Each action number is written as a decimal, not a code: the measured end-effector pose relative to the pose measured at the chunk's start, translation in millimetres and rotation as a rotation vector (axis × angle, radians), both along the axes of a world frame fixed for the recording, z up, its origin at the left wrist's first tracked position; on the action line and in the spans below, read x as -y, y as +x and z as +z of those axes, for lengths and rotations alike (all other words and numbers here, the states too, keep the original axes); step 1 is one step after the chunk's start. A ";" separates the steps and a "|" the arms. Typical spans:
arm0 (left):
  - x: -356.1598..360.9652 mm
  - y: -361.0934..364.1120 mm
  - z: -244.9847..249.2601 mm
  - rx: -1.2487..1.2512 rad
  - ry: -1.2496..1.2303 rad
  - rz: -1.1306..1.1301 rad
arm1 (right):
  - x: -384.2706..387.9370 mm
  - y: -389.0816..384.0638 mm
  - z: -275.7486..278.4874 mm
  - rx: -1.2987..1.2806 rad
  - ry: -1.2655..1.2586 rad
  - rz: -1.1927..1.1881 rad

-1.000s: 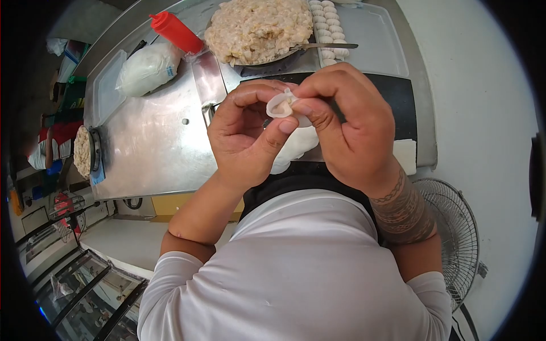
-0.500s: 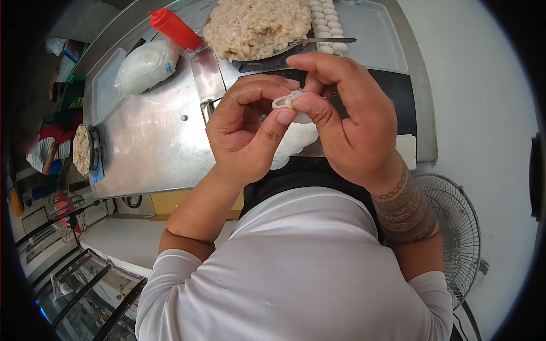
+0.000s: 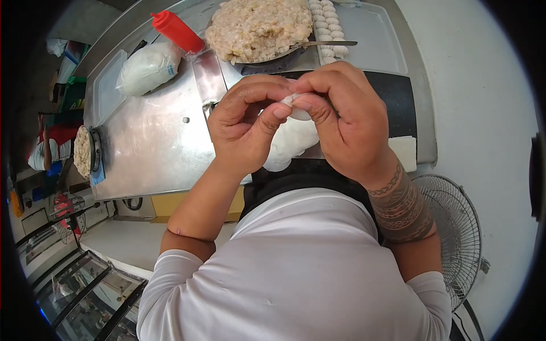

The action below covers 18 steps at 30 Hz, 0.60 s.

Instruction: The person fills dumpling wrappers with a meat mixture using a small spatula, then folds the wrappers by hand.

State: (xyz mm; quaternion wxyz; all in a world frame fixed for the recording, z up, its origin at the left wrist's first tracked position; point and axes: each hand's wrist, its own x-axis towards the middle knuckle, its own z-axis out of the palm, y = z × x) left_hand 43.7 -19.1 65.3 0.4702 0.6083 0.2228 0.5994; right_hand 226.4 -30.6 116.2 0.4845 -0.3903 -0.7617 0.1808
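We are holding a small white dough wrapper (image 3: 290,99) in midair, over the near part of the metal surface (image 3: 148,142), and are pinching its edge together. The folds are gathering between our fingertips; how far the seam is closed, and whether anything is inside, we cannot tell. Our left hand (image 3: 244,125) is clamping one side between thumb and fingers, while our right hand (image 3: 355,122) is gripping the other side the same way, the two sets of fingertips nearly meeting. The step in hand seems to be pressing this edge shut. The pinch is calling for light, even pressure, as the dough looks thin and could tear or gape.

Beneath our hands, a larger soft white mass (image 3: 287,142), probably dough, is lying beside a black mat (image 3: 398,102). Beyond them, a big mound of chunky pale filling (image 3: 259,28) is rising, with a flat metal utensil (image 3: 335,43) resting at its right edge. To its right, small white rounded pieces (image 3: 327,26) are sitting in close rows. To its left, a red squeeze bottle (image 3: 177,31) is lying tilted near a plastic-wrapped white bundle (image 3: 149,68). A wire-caged fan (image 3: 455,227) is standing at our right.
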 end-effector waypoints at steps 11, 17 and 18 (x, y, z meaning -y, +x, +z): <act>-1.1 -11.4 3.2 0.018 -0.226 -0.106 | -6.7 -1.3 -4.5 0.038 0.100 0.009; -2.5 -4.6 0.8 0.206 -0.653 -0.247 | -10.5 9.5 -20.4 0.061 0.207 -0.027; -2.0 -4.7 -2.6 0.209 -0.652 -0.251 | -10.8 11.1 -25.9 0.080 0.262 -0.049</act>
